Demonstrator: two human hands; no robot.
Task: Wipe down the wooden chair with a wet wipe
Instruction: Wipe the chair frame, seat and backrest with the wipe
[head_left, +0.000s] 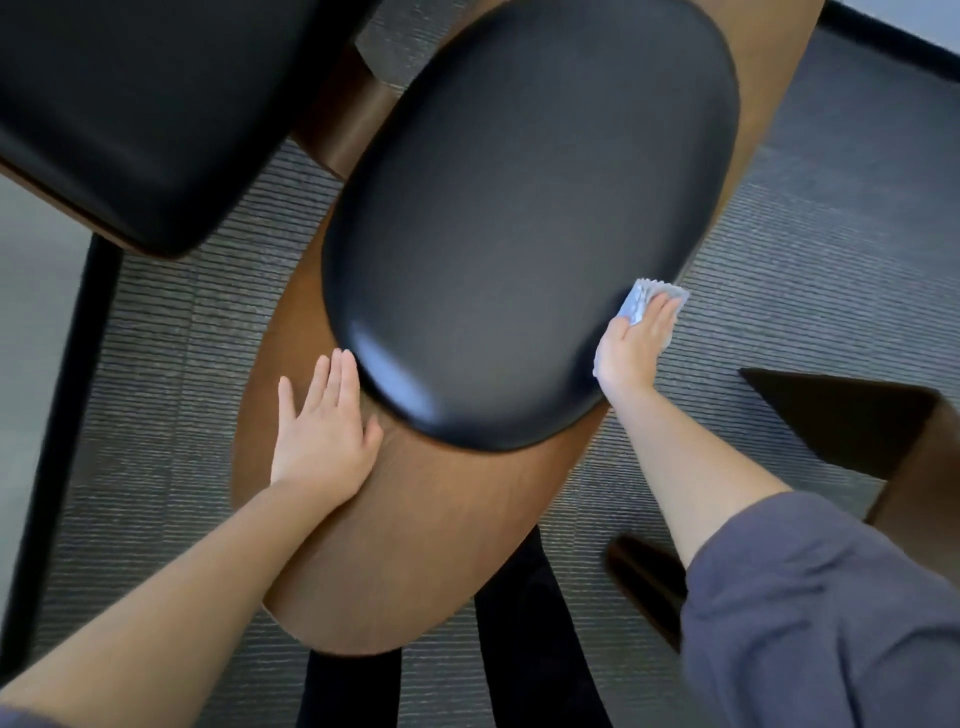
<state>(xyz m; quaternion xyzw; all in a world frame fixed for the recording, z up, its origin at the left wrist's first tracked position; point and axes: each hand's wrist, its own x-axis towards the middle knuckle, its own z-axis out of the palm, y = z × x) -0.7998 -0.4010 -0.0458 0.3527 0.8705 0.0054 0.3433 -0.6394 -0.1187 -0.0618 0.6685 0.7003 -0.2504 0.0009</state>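
Observation:
The wooden chair (415, 525) fills the middle of the view, a brown oval shell with a black oval cushion (519, 218) on it. My left hand (324, 436) lies flat with straight fingers on the bare wood, its fingertips at the cushion's near left edge. My right hand (636, 348) presses a pale blue-white wet wipe (644, 299) with flat fingers against the chair's right edge beside the cushion. Most of the wipe is hidden under the palm.
A second chair with a black cushion (119, 114) stands at the upper left. A dark brown wedge-shaped piece of furniture (857, 421) juts in at the right. Grey ribbed carpet (171, 374) lies all around. My dark-clad legs (524, 639) stand below the chair's near edge.

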